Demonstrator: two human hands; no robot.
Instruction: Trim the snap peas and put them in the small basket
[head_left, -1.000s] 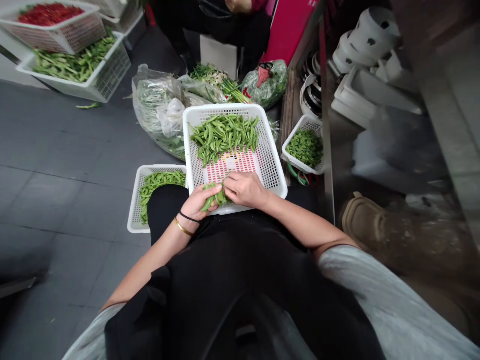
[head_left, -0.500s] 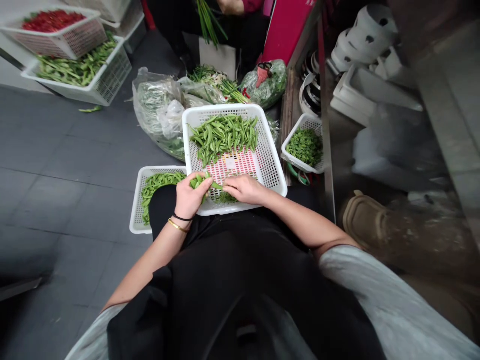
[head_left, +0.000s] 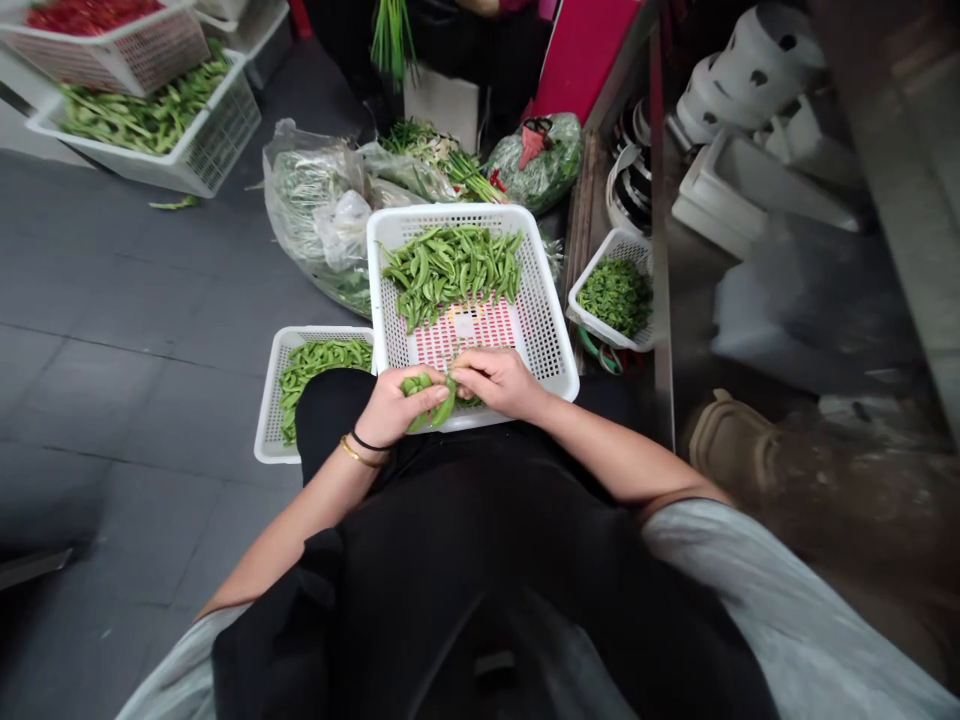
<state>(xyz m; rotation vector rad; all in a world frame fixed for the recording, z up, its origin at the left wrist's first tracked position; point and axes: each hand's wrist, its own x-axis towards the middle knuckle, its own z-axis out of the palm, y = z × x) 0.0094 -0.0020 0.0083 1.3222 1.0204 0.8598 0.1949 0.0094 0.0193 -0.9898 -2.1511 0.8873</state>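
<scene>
Holding: our left hand (head_left: 401,408) curls closed around snow pea pods (head_left: 433,398) at the near rim of our white plastic basket (head_left: 442,215), while our right hand (head_left: 499,383) grips the same small bunch, its fingertips (head_left: 465,368) pinched on a pod.

Pods in hand: over the basket's near edge, just short of its red mesh floor (head_left: 465,345).

Lap basket: resting against our black trousers (head_left: 480,560), its far half heaped with more pods (head_left: 450,270).

Wrist: a gold bangle (head_left: 358,455) and a black band (head_left: 369,441) on our left arm.

Near left: a second white basket (head_left: 274,400) of green pods (head_left: 322,365) on the grey tile floor (head_left: 150,300), just beside the lap basket.

Right: a small white basket (head_left: 611,245) of chopped greens (head_left: 615,297), with a tan shoe (head_left: 724,435) farther right and near.

Far: clear plastic bags of greens (head_left: 300,190) and a green bag with a red tie (head_left: 544,165), close behind our basket.

Far left: white baskets of red chilies (head_left: 86,15) and long green vegetables (head_left: 142,120).

Beyond: a seated co-worker in dark clothing (head_left: 480,50), with a bundle of green stalks (head_left: 391,40) upright at the top of the view.
</scene>
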